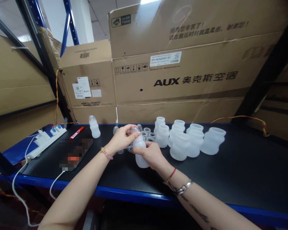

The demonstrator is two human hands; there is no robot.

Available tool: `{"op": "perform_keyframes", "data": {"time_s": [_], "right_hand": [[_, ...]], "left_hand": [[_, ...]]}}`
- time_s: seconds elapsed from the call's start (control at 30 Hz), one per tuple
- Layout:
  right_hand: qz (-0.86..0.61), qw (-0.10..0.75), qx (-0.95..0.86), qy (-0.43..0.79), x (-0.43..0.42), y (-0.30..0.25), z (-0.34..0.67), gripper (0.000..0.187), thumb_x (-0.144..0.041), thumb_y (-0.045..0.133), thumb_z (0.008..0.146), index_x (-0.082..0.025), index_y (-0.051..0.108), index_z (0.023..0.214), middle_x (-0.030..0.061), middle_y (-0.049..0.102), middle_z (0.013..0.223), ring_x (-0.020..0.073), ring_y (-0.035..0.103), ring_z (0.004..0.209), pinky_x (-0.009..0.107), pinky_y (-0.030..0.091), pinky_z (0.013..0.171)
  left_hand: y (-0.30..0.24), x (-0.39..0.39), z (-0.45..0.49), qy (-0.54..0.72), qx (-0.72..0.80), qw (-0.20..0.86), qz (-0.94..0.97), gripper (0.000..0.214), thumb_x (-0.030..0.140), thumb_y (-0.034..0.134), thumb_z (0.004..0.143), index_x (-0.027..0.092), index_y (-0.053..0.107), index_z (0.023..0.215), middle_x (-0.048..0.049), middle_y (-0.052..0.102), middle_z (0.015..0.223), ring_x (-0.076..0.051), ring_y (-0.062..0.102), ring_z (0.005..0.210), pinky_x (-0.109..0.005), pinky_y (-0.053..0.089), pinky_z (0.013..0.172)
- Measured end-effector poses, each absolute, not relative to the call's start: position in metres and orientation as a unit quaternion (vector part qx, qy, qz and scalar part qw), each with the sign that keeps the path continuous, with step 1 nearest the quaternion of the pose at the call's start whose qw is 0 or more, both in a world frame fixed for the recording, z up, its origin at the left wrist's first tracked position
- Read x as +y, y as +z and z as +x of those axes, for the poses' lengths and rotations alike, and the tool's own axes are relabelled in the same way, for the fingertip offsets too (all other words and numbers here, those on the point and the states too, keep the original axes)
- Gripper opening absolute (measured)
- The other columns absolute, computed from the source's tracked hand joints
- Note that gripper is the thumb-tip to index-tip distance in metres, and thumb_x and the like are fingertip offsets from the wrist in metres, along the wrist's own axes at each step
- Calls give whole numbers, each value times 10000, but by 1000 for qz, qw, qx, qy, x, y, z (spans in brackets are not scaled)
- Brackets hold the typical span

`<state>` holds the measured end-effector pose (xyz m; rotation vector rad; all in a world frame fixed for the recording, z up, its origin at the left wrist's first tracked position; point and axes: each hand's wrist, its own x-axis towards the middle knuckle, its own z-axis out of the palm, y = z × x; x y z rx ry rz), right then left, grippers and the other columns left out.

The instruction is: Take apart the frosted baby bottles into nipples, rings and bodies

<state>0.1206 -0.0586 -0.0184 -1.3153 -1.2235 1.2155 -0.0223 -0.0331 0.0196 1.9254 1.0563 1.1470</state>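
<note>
Both hands are on one frosted white baby bottle (142, 161), held nearly upright over the black tabletop. My right hand (151, 154) wraps round its middle. At the top, my left hand (124, 136) grips the clear cap (135, 129) with thumb and fingers. Just behind the hands lie several clear rings (151, 135) and small clear caps (115, 129), partly hidden by my left hand. Several open frosted bottles (179, 147) without tops stand to the right. A capped baby bottle (94, 127) stands by itself on the left.
At the left lie a red marker (77, 132), a phone (80, 155) on a white cable, and a white power strip (46, 142). Large cardboard boxes (182, 92) wall off the back. A blue edge (124, 194) borders the black table in front.
</note>
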Motion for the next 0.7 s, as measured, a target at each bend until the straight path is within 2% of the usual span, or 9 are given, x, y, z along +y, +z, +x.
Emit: {"op": "perform_keyframes", "data": {"time_s": [0.2,0.27,0.33,0.43,0.5,0.6,0.7], "right_hand": [[-526,493,-510,469,-58,-15,120,196,-236,741,474,-138,638,608,-10,557,541,116,447,501,259,320,473],[-505,510,-510,473,-60,-12,119,200,-234,736,481,-127,661,632,0,587,562,122,466,522,264,345,498],[-481,529,-516,472,-61,-10,117,237,-244,743,490,-114,695,682,14,627,601,134,497,557,270,374,535],[-465,535,-534,461,-62,-9,116,307,-288,776,500,-108,722,743,30,665,651,156,536,605,279,397,572],[-471,517,-553,453,-63,-9,117,348,-343,799,508,-114,722,759,37,676,670,171,559,625,287,409,580],[-503,489,-588,403,-65,-9,119,458,-426,832,490,-132,725,824,61,711,773,213,616,718,320,458,652],[-542,502,-589,328,-68,-8,123,546,-478,851,441,-149,731,859,100,728,933,266,642,895,364,479,788]], "left_hand": [[16,-38,-17,471,360,357,722,426,396,628,866,153,573,1212,-87,685,1004,-181,655,875,-308,528,794],[14,-41,-15,476,334,390,714,543,400,654,853,171,494,1319,-99,662,1074,-193,654,923,-322,534,816],[12,-43,-15,469,314,432,704,749,379,733,794,199,377,1429,-108,646,1129,-212,653,984,-347,533,863],[12,-44,-15,460,314,482,676,955,319,835,683,199,304,1468,-109,658,1103,-234,656,1009,-389,521,906],[14,-42,-17,472,326,503,646,902,277,865,628,172,397,1393,-107,667,1070,-235,662,982,-398,524,895],[22,-36,-25,521,332,501,606,711,232,870,576,149,545,1203,-90,671,1030,-219,664,932,-377,535,859],[32,-26,-42,637,331,419,556,643,263,831,596,161,567,1173,-61,657,1014,-197,657,906,-350,531,850]]}}
